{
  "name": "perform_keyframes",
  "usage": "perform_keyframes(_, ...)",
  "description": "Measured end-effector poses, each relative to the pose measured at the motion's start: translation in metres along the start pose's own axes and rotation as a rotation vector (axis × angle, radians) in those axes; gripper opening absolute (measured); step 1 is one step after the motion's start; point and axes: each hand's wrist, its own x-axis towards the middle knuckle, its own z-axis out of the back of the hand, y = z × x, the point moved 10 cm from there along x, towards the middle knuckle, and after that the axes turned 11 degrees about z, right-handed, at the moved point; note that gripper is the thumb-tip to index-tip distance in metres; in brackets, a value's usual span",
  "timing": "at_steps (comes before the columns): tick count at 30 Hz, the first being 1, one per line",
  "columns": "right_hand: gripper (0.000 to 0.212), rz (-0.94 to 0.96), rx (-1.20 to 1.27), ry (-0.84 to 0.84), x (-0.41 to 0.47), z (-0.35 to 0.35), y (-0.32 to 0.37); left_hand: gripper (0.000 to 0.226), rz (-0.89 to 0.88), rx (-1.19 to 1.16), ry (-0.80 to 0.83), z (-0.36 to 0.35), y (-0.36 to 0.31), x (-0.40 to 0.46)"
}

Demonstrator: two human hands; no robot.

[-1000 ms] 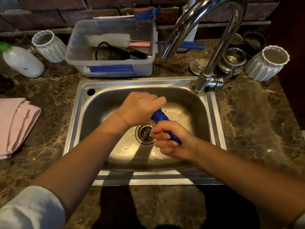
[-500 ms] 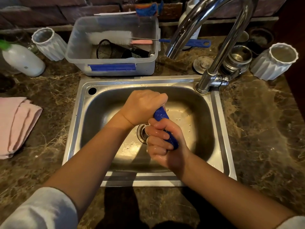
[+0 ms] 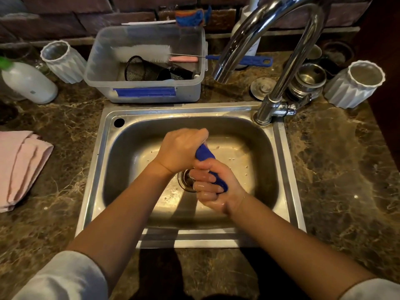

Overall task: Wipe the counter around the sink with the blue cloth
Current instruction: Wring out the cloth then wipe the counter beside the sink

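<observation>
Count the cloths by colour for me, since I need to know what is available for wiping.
Blue cloth, wrung over the sink by left hand and right hand: 1
Pink cloth, folded on the counter: 1
Total: 2

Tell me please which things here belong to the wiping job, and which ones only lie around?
Belong to the job:
blue cloth, wrung by left hand and right hand
sink
counter

Only lying around:
pink towel
plastic tub
bottle brush
two white ribbed cups
white bottle
</observation>
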Motion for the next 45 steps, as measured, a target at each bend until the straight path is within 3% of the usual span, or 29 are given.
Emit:
perform_keyframes(3, 0.026, -0.125, -0.382, -0.210, -0.002, 0.052, 0.018, 0.019, 0.371, 0.180, 0.384, -0.050, 0.036, -0.026)
perform_keyframes(6, 0.018, -0.072, -0.887, -0.543, -0.010, 0.097, 0.062, 0.026, 0.641, 0.124, 0.552, -0.075, 0.053, -0.053)
perform_keyframes(7, 0.028, -0.006, -0.963, -0.616, -0.012, 0.105, 0.075, 0.028, 0.727, 0.062, 0.586, -0.083, 0.055, -0.063)
perform_keyframes(12, 0.069, 0.306, -1.075, -0.850, -0.022, 0.120, 0.098, 0.027, 1.241, -0.519, 0.568, -0.114, 0.048, -0.103)
perform_keyframes(15, 0.075, 0.311, -1.085, -0.936, -0.034, 0.122, 0.089, 0.022, 1.444, -0.811, 0.471, -0.123, 0.039, -0.119)
perform_keyframes(18, 0.057, 0.237, -0.955, -0.865, -0.039, 0.118, 0.071, 0.030, 1.464, -0.855, 0.422, -0.124, 0.034, -0.122)
perform_keyframes(22, 0.021, 0.244, -1.074, -0.780, -0.042, 0.110, 0.075, 0.041, 1.411, -0.879, 0.483, -0.127, 0.025, -0.127)
perform_keyframes(27, 0.016, 0.205, -1.183, -0.716, -0.045, 0.113, 0.073, 0.029, 1.276, -0.700, 0.460, -0.117, 0.029, -0.132)
perform_keyframes(32, 0.004, 0.219, -0.953, -0.643, -0.044, 0.118, 0.064, 0.006, 1.289, -0.844, 0.450, -0.115, 0.029, -0.132)
perform_keyframes(35, 0.015, 0.162, -0.984, -0.524, -0.040, 0.113, 0.063, 0.012, 1.345, -1.018, 0.480, -0.118, 0.031, -0.138)
perform_keyframes(38, 0.011, 0.124, -1.120, -0.443, -0.037, 0.106, 0.067, 0.011, 1.386, -1.173, 0.532, -0.124, 0.018, -0.143)
perform_keyframes(40, 0.007, 0.145, -1.336, -0.502, -0.037, 0.106, 0.080, 0.011, 1.379, -1.134, 0.458, -0.122, 0.018, -0.140)
perform_keyframes(42, 0.021, 0.151, -1.556, -0.628, -0.042, 0.111, 0.093, 0.009, 1.324, -1.005, 0.350, -0.112, 0.024, -0.131)
perform_keyframes(45, 0.030, 0.203, -1.552, -0.704, -0.051, 0.113, 0.095, 0.004, 1.355, -1.036, 0.309, -0.109, 0.026, -0.126)
